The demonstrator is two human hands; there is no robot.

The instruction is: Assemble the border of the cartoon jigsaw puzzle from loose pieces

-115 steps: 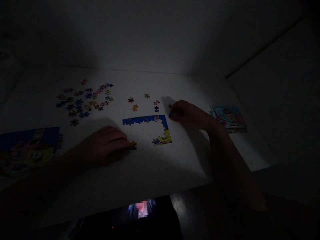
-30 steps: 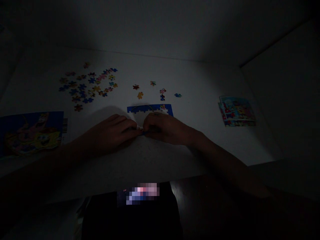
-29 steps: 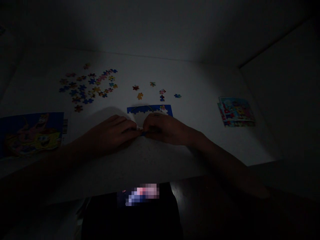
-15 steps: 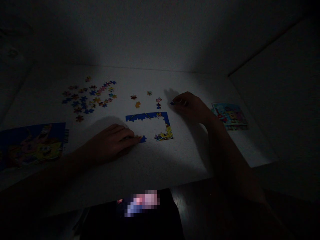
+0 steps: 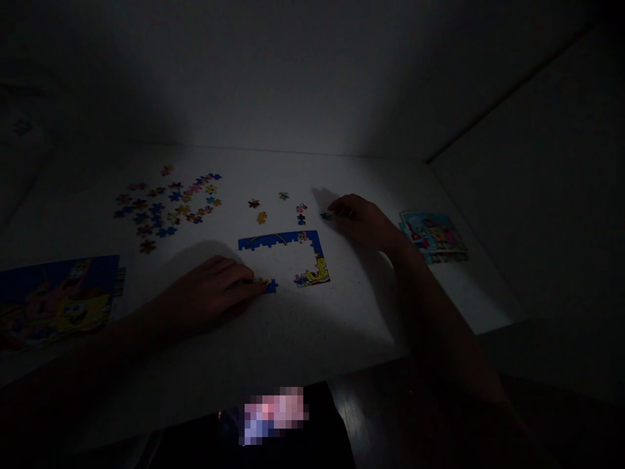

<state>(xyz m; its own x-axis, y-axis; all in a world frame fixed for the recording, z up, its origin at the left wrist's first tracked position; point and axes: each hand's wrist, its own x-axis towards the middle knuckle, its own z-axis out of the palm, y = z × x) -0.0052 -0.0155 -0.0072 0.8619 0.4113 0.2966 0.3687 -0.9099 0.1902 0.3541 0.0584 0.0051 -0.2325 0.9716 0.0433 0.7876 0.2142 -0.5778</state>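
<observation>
The left hand (image 5: pixel 209 288) touches a blue jigsaw piece (image 5: pixel 270 286) at the partial border's (image 5: pixel 278 238) near end, its grip unclear, while the right hand's (image 5: pixel 364 223) narrowed fingers pinch another blue piece (image 5: pixel 325 215).

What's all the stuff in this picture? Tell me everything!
white table: one, white, under everything
puzzle frame: one, blue and yellow, middle
scattered puzzle pieces: many, mixed colours, left of frame
loose puzzle pieces: five, mixed colours, above frame
large SpongeBob picture: one, blue, left edge
small SpongeBob picture: one, blue and pink, right
wooden floor: dark, below table
blurred patch: one, pink and blue, bottom
blue puzzle piece: one, blue, at left hand
blue piece: one, blue, at right fingers
left hand: one, near frame
right hand: one, right of frame
</observation>
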